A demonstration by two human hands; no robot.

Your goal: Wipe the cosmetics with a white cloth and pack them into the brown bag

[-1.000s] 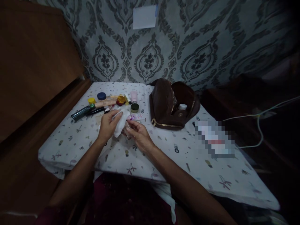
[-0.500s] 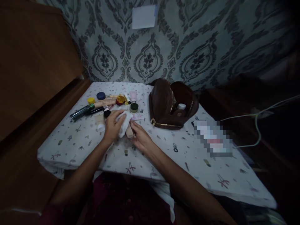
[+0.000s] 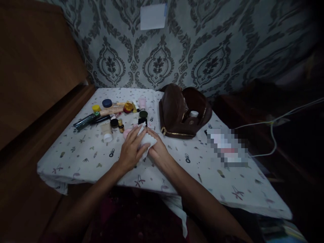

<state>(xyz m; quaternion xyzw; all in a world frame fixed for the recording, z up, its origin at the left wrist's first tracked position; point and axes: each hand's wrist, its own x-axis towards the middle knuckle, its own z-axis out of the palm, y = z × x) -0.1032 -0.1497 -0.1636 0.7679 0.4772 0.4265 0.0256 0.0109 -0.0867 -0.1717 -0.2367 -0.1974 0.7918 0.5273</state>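
Note:
My left hand [image 3: 132,148] presses a white cloth [image 3: 146,140], possibly a tissue, with its fingers laid over it. Cupped under the cloth is my right hand [image 3: 159,146], around a small beige item seen in the earlier frame; the cloth and fingers now hide it. Just beyond the hands lie a pink round item [image 3: 127,133], partly covered by my left fingers, and a black square item [image 3: 142,122]. Left of them stand a small dark bottle with a gold cap [image 3: 120,126], a black round jar [image 3: 114,122] and a beige tube with a white cap [image 3: 107,132].
Farther back are a green-lidded jar [image 3: 143,114], an amber jar [image 3: 128,107], a pink tube [image 3: 142,103], a blue lid [image 3: 107,103] and a dark green tube [image 3: 84,122]. An open brown bag [image 3: 174,111] stands right of centre. A blurred-out object [image 3: 227,148] lies right.
My hands have come together slightly to the right, and the cloth now covers the beige item. The dark bottle, pink item and black square item have come into view.

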